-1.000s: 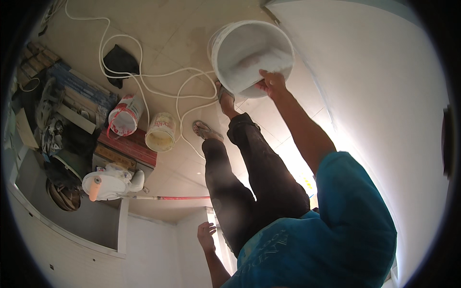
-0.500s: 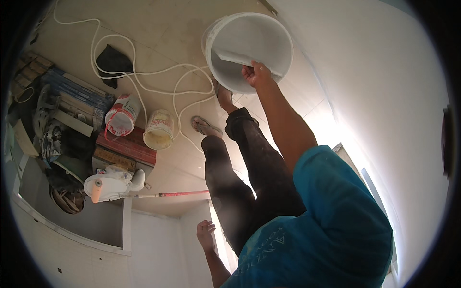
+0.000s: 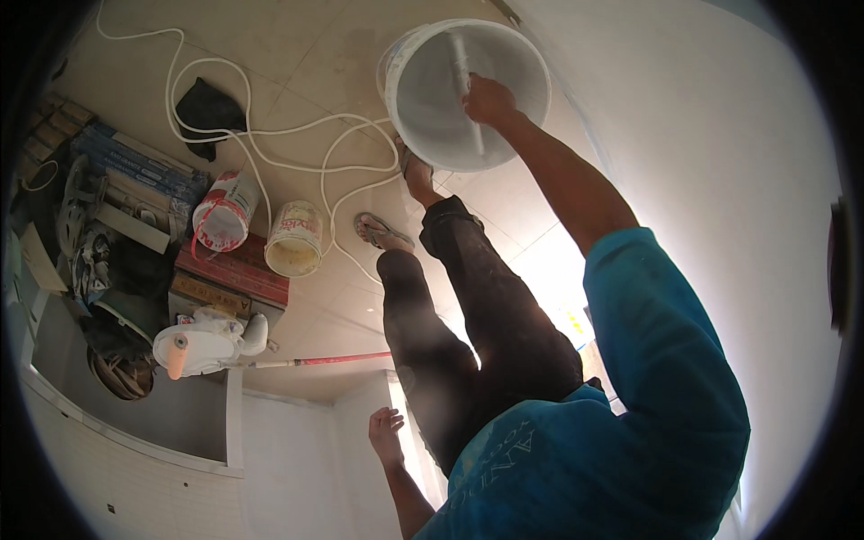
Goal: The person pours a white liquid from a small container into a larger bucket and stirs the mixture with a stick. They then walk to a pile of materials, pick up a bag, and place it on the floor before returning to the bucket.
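A large white bucket (image 3: 409, 130), its inside coated greyish white, stands on the floor ahead of me. My right hand (image 3: 490, 99) reaches over its rim and is closed on a long, flat, white-coated tool (image 3: 460, 58), gripped near its middle. The tool runs lengthwise across the bucket's opening; its exact kind does not show. Low in the view, my left hand (image 3: 387, 436) hangs beside my leg, fingers loosely curled and apart, with nothing in it.
A white cable or hose (image 3: 301, 168) loops over the floor near my sandalled feet. Left are a red-and-white pail (image 3: 225, 211), a yellowish pail (image 3: 294, 238), a dark cloth-like heap (image 3: 210, 117), stacked boxes (image 3: 144, 162) and a paint roller (image 3: 177, 355). A white wall (image 3: 720, 180) rises on the right.
My right hand has moved up and slightly right, its back now turned up. The tool has swung from lying crosswise to pointing away from me. My left hand has barely moved.
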Demonstrator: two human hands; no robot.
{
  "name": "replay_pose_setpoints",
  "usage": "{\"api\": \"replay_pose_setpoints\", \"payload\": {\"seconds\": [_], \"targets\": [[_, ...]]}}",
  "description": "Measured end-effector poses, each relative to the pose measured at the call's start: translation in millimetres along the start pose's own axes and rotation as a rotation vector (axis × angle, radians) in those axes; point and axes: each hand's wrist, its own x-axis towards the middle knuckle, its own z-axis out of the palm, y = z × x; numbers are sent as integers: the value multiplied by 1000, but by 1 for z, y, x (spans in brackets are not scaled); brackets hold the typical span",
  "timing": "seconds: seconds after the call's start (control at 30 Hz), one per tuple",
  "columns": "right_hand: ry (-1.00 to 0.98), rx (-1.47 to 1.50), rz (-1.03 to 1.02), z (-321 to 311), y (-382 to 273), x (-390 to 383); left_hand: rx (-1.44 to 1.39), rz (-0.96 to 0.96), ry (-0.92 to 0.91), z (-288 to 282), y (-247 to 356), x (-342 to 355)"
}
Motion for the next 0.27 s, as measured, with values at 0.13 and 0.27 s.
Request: {"api": "replay_pose_setpoints", "payload": {"seconds": [0.13, 0.27], "targets": [[-81, -327, -202, -13, -8, -22, -6, -1, -4, 2, 7, 2], [-150, -665, -497, -53, -14, -55, -25, 27, -10, -1, 6, 2]]}}
